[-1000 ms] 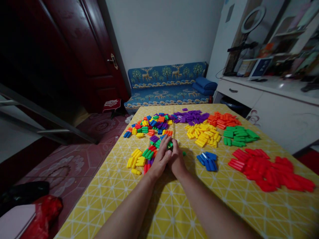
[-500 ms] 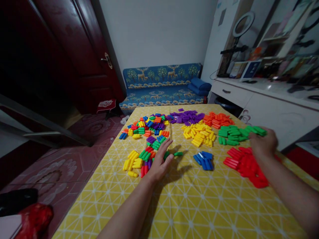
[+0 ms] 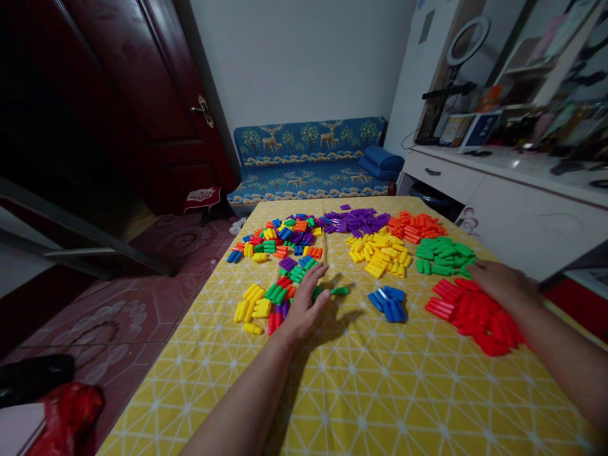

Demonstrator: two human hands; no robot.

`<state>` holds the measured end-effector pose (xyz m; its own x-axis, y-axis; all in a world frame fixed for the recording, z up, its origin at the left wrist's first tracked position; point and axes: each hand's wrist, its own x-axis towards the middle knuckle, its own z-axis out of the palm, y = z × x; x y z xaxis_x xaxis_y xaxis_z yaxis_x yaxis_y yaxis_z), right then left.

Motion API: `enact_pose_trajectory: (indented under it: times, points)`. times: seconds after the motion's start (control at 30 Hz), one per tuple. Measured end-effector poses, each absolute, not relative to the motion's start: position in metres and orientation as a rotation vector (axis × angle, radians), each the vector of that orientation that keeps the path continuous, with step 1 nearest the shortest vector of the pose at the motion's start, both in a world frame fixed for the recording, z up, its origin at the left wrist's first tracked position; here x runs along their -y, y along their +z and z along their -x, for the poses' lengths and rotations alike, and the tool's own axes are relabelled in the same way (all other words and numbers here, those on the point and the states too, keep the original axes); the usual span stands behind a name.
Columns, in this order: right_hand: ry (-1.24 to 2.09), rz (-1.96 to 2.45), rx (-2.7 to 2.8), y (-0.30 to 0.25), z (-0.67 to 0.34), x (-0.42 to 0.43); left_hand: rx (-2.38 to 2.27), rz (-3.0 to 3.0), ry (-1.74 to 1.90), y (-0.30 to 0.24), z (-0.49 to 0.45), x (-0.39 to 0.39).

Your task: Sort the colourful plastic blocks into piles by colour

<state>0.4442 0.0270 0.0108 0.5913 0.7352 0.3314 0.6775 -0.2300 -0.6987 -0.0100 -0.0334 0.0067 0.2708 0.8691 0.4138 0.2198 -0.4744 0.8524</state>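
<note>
My left hand [image 3: 306, 307] hovers over the near mixed pieces with its fingers spread and nothing gripped. Small plastic peg-like pieces lie around it: green pieces [image 3: 277, 293], yellow pieces [image 3: 251, 304], and a single green piece [image 3: 339, 291] by the thumb. On the right, my right hand [image 3: 503, 285] is down at the edge of the green pile [image 3: 444, 255], just behind the red pile [image 3: 475, 313]. Its fingers are blurred and partly hidden, so I cannot tell whether it holds anything. A small blue pile [image 3: 389, 304] sits between the hands.
Farther back are a yellow pile [image 3: 380, 253], an orange pile [image 3: 415, 227], a purple pile [image 3: 356, 220] and a mixed pile [image 3: 285, 235]. A patterned yellow cloth [image 3: 342, 392] covers the table. A blue sofa [image 3: 308, 171] and white dresser [image 3: 522, 202] stand beyond.
My right hand has come down and slightly left beside the green pile. The green pieces seen in it earlier no longer show there. My left hand has hardly moved.
</note>
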Motion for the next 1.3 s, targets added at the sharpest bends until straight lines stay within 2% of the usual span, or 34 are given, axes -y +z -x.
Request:
enact_pose_trajectory:
  times: [0.1,0.17,0.33,0.5,0.7,0.97,1.13,1.3]
  points:
    - [-0.055,2.060,1.256,0.023,-0.401,-0.018,-1.038,-1.932,1.288,0.005,0.006,0.032]
    - [-0.092,1.761,1.428,0.026,-0.359,-0.014,-1.059,-1.980,1.364,0.004,0.005,0.031]
    - [0.256,1.280,1.777,0.020,-0.220,0.005,-1.193,-1.947,1.634,0.003,0.012,0.031]
    - [0.357,1.332,2.135,0.015,-0.129,0.036,-1.352,-1.819,1.715,0.003,0.022,0.028]
    - [0.213,1.357,2.295,0.007,-0.118,0.039,-1.407,-1.792,1.644,-0.001,0.020,0.025]
    - [0.167,1.505,1.986,-0.005,-0.126,0.022,-1.452,-1.943,1.559,0.001,0.020,0.023]
    - [0.393,1.423,1.739,-0.009,-0.131,0.014,-1.487,-2.004,1.438,0.003,0.018,0.025]
    - [0.772,1.208,1.443,-0.011,-0.135,0.010,-1.436,-2.140,1.240,0.003,0.015,0.027]
